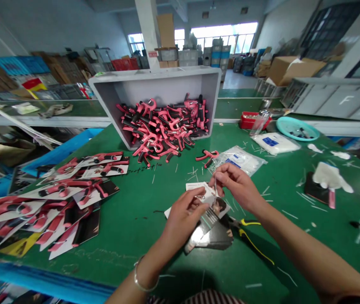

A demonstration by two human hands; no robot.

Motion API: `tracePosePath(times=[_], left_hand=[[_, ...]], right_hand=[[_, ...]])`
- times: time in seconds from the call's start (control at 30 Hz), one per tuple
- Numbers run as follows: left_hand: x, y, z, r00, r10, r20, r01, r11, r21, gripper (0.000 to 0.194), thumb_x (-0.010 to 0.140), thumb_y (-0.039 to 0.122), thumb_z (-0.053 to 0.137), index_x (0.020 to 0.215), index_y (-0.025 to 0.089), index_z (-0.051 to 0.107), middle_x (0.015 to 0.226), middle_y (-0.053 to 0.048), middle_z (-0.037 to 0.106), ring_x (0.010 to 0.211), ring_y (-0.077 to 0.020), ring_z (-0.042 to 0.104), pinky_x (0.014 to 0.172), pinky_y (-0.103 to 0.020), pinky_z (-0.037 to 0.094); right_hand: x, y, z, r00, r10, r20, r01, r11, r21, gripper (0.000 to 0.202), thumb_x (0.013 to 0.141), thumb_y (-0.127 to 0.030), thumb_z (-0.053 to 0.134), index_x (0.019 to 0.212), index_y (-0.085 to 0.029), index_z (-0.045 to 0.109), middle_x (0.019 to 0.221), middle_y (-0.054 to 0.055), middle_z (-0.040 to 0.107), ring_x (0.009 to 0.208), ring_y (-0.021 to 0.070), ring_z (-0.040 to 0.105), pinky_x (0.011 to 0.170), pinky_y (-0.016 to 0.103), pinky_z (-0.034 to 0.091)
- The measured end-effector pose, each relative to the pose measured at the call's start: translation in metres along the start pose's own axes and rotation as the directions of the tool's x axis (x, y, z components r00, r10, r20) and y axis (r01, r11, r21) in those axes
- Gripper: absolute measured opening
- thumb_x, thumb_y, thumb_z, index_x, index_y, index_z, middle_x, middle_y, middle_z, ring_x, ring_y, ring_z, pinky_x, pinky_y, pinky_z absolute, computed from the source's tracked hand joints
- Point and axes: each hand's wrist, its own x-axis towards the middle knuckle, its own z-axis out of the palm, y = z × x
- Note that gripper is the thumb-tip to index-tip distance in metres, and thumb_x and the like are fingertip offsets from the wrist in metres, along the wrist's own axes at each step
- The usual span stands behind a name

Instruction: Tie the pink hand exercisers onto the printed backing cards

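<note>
Striped cloth (211, 298) below, right hand (235, 185) pinches thin strip (215, 188), left hand (184, 213) curls over glossy cards (214, 240), grip unclear

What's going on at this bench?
A person's right hand pinches a thin pale strip above printed cards on the green table. The left hand is over the cards; I can't tell whether it grips one. Yellow-handled pliers lie to their right. Loose pink-and-black hand tools fill much of a gray bin tipped on its side; carded ones are piled at left.
</note>
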Motion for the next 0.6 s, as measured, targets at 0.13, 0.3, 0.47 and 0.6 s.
tracePosePath(times=[0.13, 0.3, 0.47, 0.6], left_hand=[[0.002, -0.005, 0.02, 0.99, -0.133, 0.055, 0.143, 0.949, -0.281, 0.013, 0.082, 0.029, 0.068, 0.086, 0.017, 0.067, 0.078, -0.004, 0.071, 0.064, -0.0168, 0.065, 0.064, -0.028, 0.053], [-0.011, -0.022, -0.001, 0.935, -0.347, -0.075, 0.221, 0.734, -0.642, 0.018, 0.082, 0.028, 0.07, 0.088, 0.014, 0.061, 0.084, -0.006, 0.071, 0.07, -0.0158, 0.068, 0.07, -0.03, 0.056], [-0.017, -0.031, -0.004, 0.897, -0.438, -0.053, 0.246, 0.596, -0.765, 0.02, 0.08, 0.026, 0.073, 0.087, 0.012, 0.061, 0.084, -0.007, 0.07, 0.074, -0.0133, 0.067, 0.069, -0.025, 0.054], [-0.017, -0.03, 0.003, 0.898, -0.44, -0.032, 0.255, 0.577, -0.776, 0.021, 0.077, 0.027, 0.075, 0.082, 0.012, 0.061, 0.074, -0.002, 0.064, 0.065, -0.0092, 0.061, 0.061, -0.02, 0.049]], right_hand=[[-0.002, 0.003, 0.024, 0.99, 0.073, 0.119, -0.083, 0.993, 0.083, 0.02, 0.092, -0.041, 0.057, 0.095, -0.021, 0.058, 0.081, 0.001, 0.069, 0.048, 0.0076, 0.052, 0.042, 0.019, 0.039], [-0.009, 0.045, 0.025, 1.0, -0.002, 0.001, 0.002, 0.997, -0.077, 0.025, 0.092, -0.034, 0.058, 0.114, -0.023, 0.062, 0.1, 0.003, 0.069, 0.072, 0.0131, 0.062, 0.066, 0.027, 0.051], [-0.04, 0.067, 0.045, 0.997, -0.044, 0.06, 0.055, 0.979, -0.195, 0.023, 0.091, -0.032, 0.061, 0.112, -0.026, 0.065, 0.104, 0.005, 0.069, 0.096, 0.0203, 0.064, 0.088, 0.036, 0.05], [-0.043, 0.061, 0.052, 0.991, -0.131, -0.014, 0.124, 0.967, -0.222, 0.011, 0.091, -0.032, 0.061, 0.095, -0.025, 0.069, 0.094, 0.004, 0.069, 0.092, 0.0209, 0.064, 0.086, 0.036, 0.05]])
